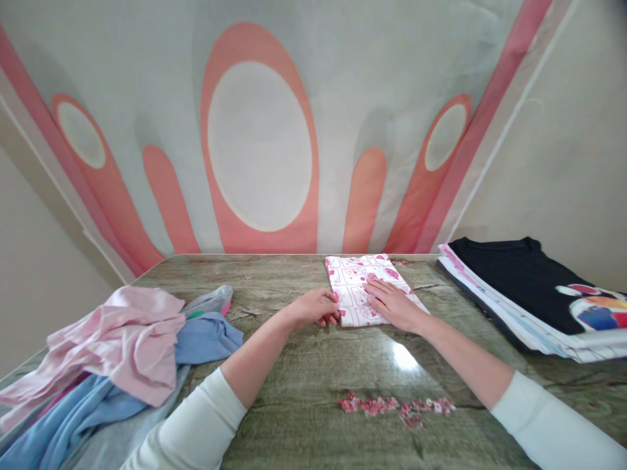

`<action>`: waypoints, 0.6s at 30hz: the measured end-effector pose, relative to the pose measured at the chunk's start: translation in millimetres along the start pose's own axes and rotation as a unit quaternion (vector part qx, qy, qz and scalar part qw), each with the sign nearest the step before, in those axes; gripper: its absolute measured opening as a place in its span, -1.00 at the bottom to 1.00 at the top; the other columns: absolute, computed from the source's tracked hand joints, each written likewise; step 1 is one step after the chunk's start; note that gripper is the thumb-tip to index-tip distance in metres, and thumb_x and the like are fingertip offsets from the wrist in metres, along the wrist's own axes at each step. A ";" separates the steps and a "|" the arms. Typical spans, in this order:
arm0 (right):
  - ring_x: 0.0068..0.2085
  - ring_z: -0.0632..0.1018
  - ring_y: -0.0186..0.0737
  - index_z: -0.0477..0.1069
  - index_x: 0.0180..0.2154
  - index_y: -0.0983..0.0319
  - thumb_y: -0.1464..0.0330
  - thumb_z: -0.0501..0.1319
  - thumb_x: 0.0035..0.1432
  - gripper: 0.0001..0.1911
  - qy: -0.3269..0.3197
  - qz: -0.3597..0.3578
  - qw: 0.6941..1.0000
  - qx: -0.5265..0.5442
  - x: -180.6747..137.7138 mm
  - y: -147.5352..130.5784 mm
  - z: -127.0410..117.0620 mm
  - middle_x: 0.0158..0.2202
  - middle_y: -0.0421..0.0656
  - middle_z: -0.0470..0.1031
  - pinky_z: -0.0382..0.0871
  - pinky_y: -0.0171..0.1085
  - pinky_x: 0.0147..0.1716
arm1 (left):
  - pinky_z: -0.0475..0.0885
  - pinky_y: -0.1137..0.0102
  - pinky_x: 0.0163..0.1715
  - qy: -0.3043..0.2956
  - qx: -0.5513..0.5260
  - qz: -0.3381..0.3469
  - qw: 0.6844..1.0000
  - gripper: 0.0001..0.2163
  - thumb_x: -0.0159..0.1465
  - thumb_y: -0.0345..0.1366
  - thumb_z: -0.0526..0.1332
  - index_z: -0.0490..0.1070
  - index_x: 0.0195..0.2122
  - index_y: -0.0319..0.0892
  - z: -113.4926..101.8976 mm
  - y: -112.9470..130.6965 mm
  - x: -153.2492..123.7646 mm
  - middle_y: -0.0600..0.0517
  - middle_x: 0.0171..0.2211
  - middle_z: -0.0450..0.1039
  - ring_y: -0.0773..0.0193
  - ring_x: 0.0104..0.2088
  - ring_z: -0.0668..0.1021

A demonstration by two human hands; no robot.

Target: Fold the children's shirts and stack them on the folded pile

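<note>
A folded white garment with a pink cartoon print point(350, 287) lies near the far edge of the wood-patterned table. On its right part rests my right hand point(394, 303), palm down with the fingers stretched out flat. My left hand point(316, 308) is beside the garment's left edge, its fingers loosely bent and apart. Whether those fingertips touch the fabric I cannot tell; no fabric shows gripped in them.
To the left sits a loose heap of clothes, with a pink garment point(142, 333) over blue point(208, 336) and grey ones. A neat stack of folded clothes, a black shirt point(509, 281) on top, stands at right. Printed pink flowers point(377, 405) decorate the tabletop point(294, 405). A wall rises behind.
</note>
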State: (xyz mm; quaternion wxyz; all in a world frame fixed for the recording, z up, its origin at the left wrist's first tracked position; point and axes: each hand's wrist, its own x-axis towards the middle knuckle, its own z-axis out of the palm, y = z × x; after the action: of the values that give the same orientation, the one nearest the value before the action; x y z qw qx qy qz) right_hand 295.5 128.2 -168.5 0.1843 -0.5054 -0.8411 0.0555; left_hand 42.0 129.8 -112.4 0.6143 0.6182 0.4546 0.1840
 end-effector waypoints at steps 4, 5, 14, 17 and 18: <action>0.23 0.10 -0.11 0.14 0.17 0.23 0.08 -0.17 0.26 -0.43 -0.003 0.002 1.000 -0.009 1.0 3.1 3.7 0.21 -0.03 0.13 -0.02 -0.01 0.16 | 0.19 0.59 -0.68 0.028 -0.033 0.005 0.999 -0.62 0.12 -0.38 0.21 0.20 -0.03 -0.28 10.8 1.0 -7.1 0.10 -0.56 0.43 0.46 -0.65 0.43; 0.23 0.10 -0.11 0.14 0.17 0.23 0.08 -0.17 0.26 -0.43 -0.001 0.002 1.000 -0.011 1.3 3.8 4.1 0.21 -0.03 0.13 -0.02 -0.01 0.16 | 0.17 0.60 -0.69 0.027 -0.046 0.002 0.999 -0.57 0.13 -0.38 0.21 0.16 0.02 -0.28 13.0 1.9 -8.6 0.11 -0.58 0.42 0.48 -0.67 0.41; 0.23 0.09 -0.14 0.13 0.17 0.22 0.10 -0.16 0.26 -0.45 0.005 0.010 1.000 -0.023 0.0 0.3 3.7 0.22 -0.05 0.12 -0.02 -0.05 0.16 | 0.17 0.61 -0.70 -0.054 -0.122 0.008 0.991 -0.27 0.05 -0.37 0.31 -0.03 0.21 -0.16 16.3 -5.6 -8.1 0.10 -0.51 0.39 0.44 -0.61 0.45; 0.23 0.09 -0.14 0.13 0.17 0.23 0.09 -0.18 0.26 -0.44 0.001 0.018 0.999 -0.029 0.1 -1.8 2.2 0.22 -0.04 0.12 -0.03 -0.06 0.16 | 0.19 0.61 -0.70 -0.050 -0.103 0.024 0.993 -0.23 -0.02 -0.40 0.35 0.00 0.19 -0.16 17.5 -9.5 -5.9 0.05 -0.42 0.42 0.44 -0.60 0.47; 0.23 0.09 -0.14 0.13 0.17 0.23 0.09 -0.18 0.26 -0.43 -0.001 0.020 0.999 -0.029 0.3 -2.4 1.7 0.22 -0.04 0.12 -0.03 -0.06 0.16 | 0.18 0.61 -0.70 -0.042 -0.091 0.026 0.995 -0.24 -0.03 -0.41 0.35 0.01 0.18 -0.16 18.8 -10.0 -5.4 0.04 -0.41 0.43 0.44 -0.61 0.48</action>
State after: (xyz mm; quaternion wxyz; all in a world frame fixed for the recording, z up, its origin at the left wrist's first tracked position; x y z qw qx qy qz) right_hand 292.8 127.5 -169.4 0.1673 -0.5270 -0.8325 0.0348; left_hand 50.6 112.7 -123.3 0.6813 0.5785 0.3938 0.2146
